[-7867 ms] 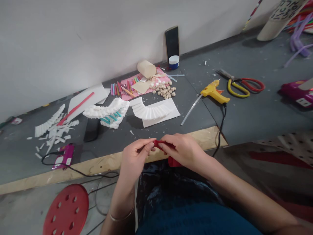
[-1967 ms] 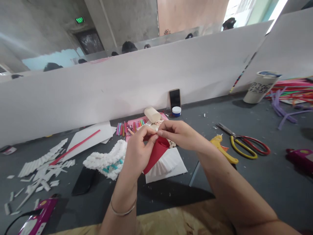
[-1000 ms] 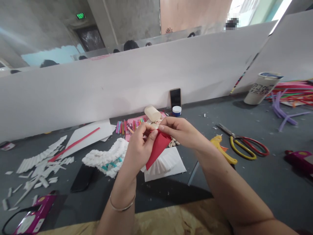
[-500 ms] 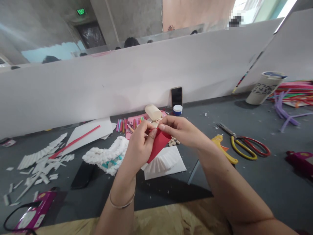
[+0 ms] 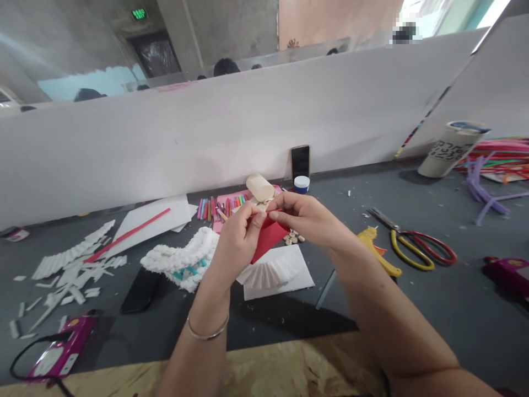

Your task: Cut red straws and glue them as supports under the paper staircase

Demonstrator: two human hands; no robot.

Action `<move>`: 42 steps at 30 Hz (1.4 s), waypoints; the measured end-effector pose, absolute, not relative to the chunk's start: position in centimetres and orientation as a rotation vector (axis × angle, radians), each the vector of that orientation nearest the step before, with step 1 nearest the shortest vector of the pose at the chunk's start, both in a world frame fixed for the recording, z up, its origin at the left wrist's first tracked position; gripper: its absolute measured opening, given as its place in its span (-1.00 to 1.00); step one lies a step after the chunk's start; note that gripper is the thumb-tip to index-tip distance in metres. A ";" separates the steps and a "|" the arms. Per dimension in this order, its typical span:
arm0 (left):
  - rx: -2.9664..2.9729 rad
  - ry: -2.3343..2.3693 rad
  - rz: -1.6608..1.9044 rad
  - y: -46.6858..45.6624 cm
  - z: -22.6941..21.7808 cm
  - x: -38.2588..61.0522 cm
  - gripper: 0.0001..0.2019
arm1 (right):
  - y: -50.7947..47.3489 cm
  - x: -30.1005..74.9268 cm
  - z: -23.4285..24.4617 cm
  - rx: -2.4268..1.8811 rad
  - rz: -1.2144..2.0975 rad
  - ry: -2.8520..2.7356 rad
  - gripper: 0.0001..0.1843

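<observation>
Between both hands, above the table, is a piece of red paper (image 5: 270,237). My left hand (image 5: 239,237) pinches its upper left edge between thumb and fingers. The thumb and fingers of my right hand (image 5: 303,218) close on the edge just beside, so the fingertips nearly meet. The paper's lower part hangs down toward the left. Beneath it, a pleated white paper fan (image 5: 273,270) lies on a white sheet (image 5: 300,278). Small pale wooden pieces (image 5: 294,237) sit behind the right hand, partly hidden by it.
Scissors (image 5: 407,237) and a yellow glue gun (image 5: 378,251) lie to the right. On the left are a fluffy white piece (image 5: 177,256), a black phone (image 5: 140,291), paper scraps (image 5: 68,281) and a magenta device (image 5: 61,350) with a cable. Colored pens (image 5: 215,208) lie behind.
The red paper is tilted a little more toward level, its lower corner slightly higher. Both hands keep their pinch at nearly the same place. The whole view has shifted slightly.
</observation>
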State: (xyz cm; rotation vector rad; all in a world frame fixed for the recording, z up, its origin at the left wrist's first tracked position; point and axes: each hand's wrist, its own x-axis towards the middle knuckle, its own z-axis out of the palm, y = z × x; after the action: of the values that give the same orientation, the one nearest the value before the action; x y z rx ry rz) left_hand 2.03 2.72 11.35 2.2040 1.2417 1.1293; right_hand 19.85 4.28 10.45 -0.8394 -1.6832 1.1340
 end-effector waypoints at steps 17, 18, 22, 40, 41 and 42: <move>2.178 1.285 1.121 3.5 11.0 1.7 -0.73 | 5.0 19.9 10.0 -0.909 1.088 -1.723 -0.78; 2.182 1.275 1.120 3.4 11.0 1.7 -0.76 | 5.0 19.9 9.9 -0.937 1.061 -1.749 -0.76; 2.171 1.260 1.114 3.6 10.8 1.7 -0.85 | 5.3 20.0 9.7 -1.013 1.019 -1.779 -0.70; 2.198 1.250 1.091 3.6 10.9 1.2 -0.73 | 5.4 20.1 9.6 -0.943 1.065 -1.652 -0.74; 2.201 1.238 1.086 3.5 11.0 1.1 -0.75 | 5.4 20.2 9.7 -0.972 1.050 -1.672 -0.73; 2.203 1.229 1.081 3.5 11.0 1.0 -0.77 | 5.3 20.2 9.8 -0.998 1.034 -1.690 -0.72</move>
State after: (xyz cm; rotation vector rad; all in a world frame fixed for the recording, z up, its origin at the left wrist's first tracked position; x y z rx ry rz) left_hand 1.03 3.50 11.05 2.2028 1.2295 1.0807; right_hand 20.22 5.32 9.76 -0.9978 -1.6898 1.0336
